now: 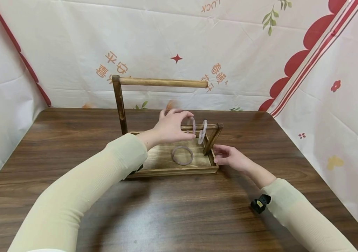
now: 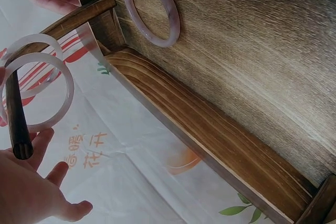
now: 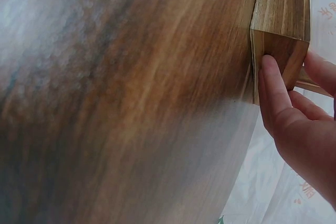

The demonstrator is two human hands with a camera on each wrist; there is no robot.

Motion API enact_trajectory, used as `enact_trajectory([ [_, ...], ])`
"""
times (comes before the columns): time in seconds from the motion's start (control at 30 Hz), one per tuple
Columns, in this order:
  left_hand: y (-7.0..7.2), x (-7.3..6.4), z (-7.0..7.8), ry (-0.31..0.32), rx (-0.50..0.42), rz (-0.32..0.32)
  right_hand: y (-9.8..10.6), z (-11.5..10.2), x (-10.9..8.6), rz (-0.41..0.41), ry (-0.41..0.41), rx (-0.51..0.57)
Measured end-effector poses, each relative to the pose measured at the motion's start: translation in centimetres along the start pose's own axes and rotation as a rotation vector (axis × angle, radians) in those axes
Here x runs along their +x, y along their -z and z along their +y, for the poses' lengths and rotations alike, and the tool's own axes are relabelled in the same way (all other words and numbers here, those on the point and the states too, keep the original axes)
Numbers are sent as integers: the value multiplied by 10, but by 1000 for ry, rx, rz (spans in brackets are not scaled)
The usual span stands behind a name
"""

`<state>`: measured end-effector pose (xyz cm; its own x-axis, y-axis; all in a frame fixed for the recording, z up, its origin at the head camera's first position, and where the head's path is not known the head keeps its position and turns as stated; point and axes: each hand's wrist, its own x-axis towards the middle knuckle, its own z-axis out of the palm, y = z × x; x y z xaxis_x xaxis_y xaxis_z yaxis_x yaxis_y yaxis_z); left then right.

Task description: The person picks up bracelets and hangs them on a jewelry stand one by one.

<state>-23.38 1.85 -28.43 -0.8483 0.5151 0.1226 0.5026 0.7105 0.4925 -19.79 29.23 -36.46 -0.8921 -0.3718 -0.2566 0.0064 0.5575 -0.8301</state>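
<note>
A wooden stand holds a shallow tray (image 1: 172, 172) with a tall bar (image 1: 163, 82) on the left and a lower bar (image 1: 211, 126) on the right. My left hand (image 1: 174, 126) pinches a pale translucent bangle (image 1: 193, 126) between thumb and fingers, and in the left wrist view this ring encircles the lower bar near its free end. A second pale bangle (image 1: 202, 133) hangs on that bar, closer to its post. Flat in the tray lies a purplish bangle (image 2: 171, 17). My right hand (image 1: 231, 158) rests fairly straight fingers (image 3: 275, 85) against the tray's right end.
The stand is on a dark wood-grain table (image 1: 179, 213). A white printed cloth (image 1: 153, 38) rises behind the table and along both sides. The tall bar overhangs the left hand from behind, its right end free. A black strap device (image 1: 259, 204) sits at the right wrist.
</note>
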Motion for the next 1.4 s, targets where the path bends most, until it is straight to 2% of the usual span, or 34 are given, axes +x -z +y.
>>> enact_trajectory([
  [0.3,0,0,-3,5,29,-19,0,0,0,-1,-1,-12],
  [0.67,-1,-2,-6,2,-4,0,0,1,1,1,1,0],
  [0.83,-2,-4,-11,17,-46,18,0,1,0,0,3,3],
  [0.93,-2,-7,-15,32,-66,7,0,1,0,0,0,6],
  [1.1,-1,-12,-23,50,-81,-6,0,2,0,-1,-4,6],
  [1.4,0,-19,-34,71,-102,8,0,1,0,-2,-2,-3],
])
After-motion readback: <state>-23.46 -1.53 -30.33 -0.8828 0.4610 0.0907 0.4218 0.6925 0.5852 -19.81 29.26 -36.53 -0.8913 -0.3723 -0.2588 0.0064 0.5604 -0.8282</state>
